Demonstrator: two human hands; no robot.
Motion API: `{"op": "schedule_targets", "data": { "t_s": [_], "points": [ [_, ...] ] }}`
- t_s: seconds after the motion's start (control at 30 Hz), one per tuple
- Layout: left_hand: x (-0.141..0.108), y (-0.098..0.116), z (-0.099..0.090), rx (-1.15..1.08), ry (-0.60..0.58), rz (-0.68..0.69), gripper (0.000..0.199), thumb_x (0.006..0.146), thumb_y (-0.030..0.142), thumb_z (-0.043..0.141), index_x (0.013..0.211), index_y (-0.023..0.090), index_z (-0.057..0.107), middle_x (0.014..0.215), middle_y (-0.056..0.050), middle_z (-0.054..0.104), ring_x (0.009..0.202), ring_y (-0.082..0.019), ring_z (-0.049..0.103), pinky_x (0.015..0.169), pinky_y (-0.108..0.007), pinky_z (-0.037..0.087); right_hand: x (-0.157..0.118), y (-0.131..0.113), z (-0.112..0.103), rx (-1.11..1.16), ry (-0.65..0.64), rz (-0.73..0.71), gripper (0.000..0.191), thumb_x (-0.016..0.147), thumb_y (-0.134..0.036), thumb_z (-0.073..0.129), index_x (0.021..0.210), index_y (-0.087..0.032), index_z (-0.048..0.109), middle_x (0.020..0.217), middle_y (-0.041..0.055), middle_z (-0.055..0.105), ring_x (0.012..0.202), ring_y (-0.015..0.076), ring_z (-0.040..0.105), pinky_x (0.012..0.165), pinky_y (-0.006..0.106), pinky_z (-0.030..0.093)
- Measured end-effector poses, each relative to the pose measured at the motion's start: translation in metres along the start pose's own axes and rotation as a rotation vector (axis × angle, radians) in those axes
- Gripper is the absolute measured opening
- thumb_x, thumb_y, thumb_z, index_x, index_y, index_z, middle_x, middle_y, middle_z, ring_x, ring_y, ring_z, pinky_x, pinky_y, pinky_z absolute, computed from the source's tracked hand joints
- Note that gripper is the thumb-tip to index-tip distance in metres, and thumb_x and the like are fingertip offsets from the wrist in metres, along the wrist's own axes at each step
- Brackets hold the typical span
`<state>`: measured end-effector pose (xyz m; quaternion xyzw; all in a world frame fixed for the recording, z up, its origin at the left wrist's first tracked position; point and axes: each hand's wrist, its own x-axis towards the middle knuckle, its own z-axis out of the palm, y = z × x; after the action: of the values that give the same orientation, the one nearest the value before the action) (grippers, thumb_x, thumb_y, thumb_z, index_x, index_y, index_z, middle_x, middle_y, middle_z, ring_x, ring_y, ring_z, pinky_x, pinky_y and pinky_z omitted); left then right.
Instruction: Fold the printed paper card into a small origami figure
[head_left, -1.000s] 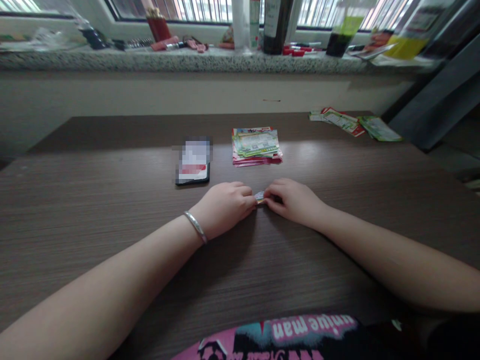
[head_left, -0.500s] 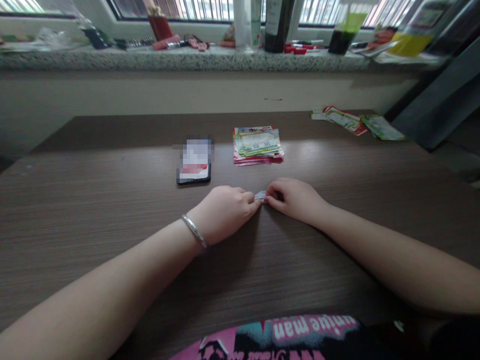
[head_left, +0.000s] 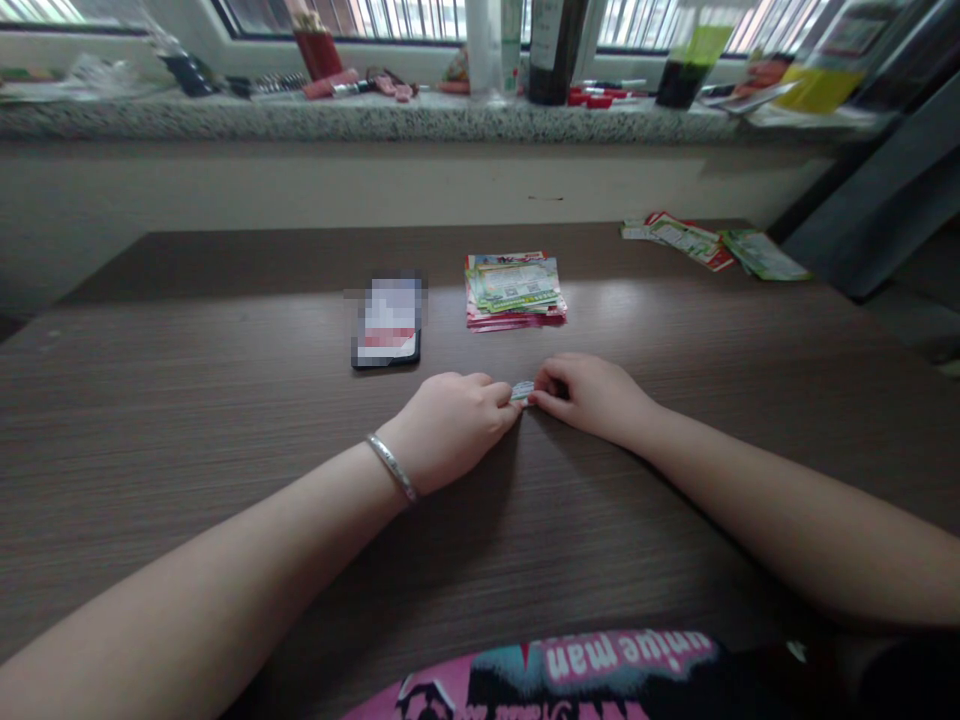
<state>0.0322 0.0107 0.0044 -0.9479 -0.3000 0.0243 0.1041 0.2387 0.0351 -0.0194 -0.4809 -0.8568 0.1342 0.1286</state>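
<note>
A small piece of printed paper (head_left: 523, 391), white with some green, lies low over the table between my two hands. My left hand (head_left: 459, 420), with a silver bangle on its wrist, has its fingers closed on the paper's left end. The thumb and curled fingers of my right hand (head_left: 589, 395) pinch its right end. Most of the paper is hidden under the fingers. Just beyond the hands sits a stack of printed paper sheets (head_left: 516, 290), green on top with red and pink edges below.
A phone (head_left: 387, 325) with a blurred-out screen lies left of the stack. More printed papers (head_left: 694, 243) are spread at the table's far right corner. Behind the brown table (head_left: 187, 390), a granite windowsill (head_left: 420, 122) carries bottles (head_left: 553, 60), a red cup (head_left: 319, 55) and small items.
My right hand has shifted very slightly away from the left, so a touch more of the paper shows between them. The stack and phone stay in place.
</note>
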Motion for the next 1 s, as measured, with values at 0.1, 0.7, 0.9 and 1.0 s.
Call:
{"op": "schedule_targets", "data": {
  "t_s": [0.1,0.7,0.9,1.0],
  "points": [
    [0.000,0.001,0.002,-0.006,0.021,-0.008,0.017,0.092,0.020,0.049,0.099,0.019,0.065,0.089,-0.004,0.064,0.078,-0.017,0.061,0.062,-0.028,0.045,0.000,0.000,0.000,0.001,0.002,0.008,0.014,0.083,-0.033,0.058,0.077,-0.020,0.062,0.075,0.0009,0.063,0.068,0.0145,0.053,0.059,0.025,0.032],
    [0.000,-0.014,0.008,-0.091,0.087,0.071,0.027,0.091,0.019,0.049,0.116,0.020,0.061,0.099,-0.006,0.069,0.094,-0.018,0.064,0.076,-0.029,0.051,-0.013,0.004,-0.002,0.070,0.004,-0.168,0.012,0.087,-0.027,0.053,0.089,-0.020,0.062,0.081,0.0014,0.061,0.072,0.0133,0.055,0.064,0.023,0.036],
    [-0.001,-0.012,0.009,-0.095,0.081,0.063,0.028,0.092,0.020,0.047,0.117,0.021,0.061,0.103,-0.007,0.068,0.096,-0.019,0.063,0.079,-0.030,0.051,-0.012,0.006,-0.002,0.090,0.006,-0.193,0.010,0.086,-0.024,0.053,0.085,-0.019,0.062,0.079,0.0012,0.059,0.072,0.0130,0.055,0.065,0.023,0.038],
    [0.000,-0.011,0.011,-0.101,0.086,0.066,0.027,0.093,0.020,0.047,0.116,0.020,0.061,0.104,-0.007,0.067,0.098,-0.018,0.062,0.081,-0.030,0.050,-0.012,0.007,-0.002,0.048,-0.006,-0.218,0.013,0.088,-0.026,0.052,0.087,-0.019,0.064,0.082,0.0025,0.060,0.073,0.0137,0.055,0.066,0.024,0.038]
  ]
}}
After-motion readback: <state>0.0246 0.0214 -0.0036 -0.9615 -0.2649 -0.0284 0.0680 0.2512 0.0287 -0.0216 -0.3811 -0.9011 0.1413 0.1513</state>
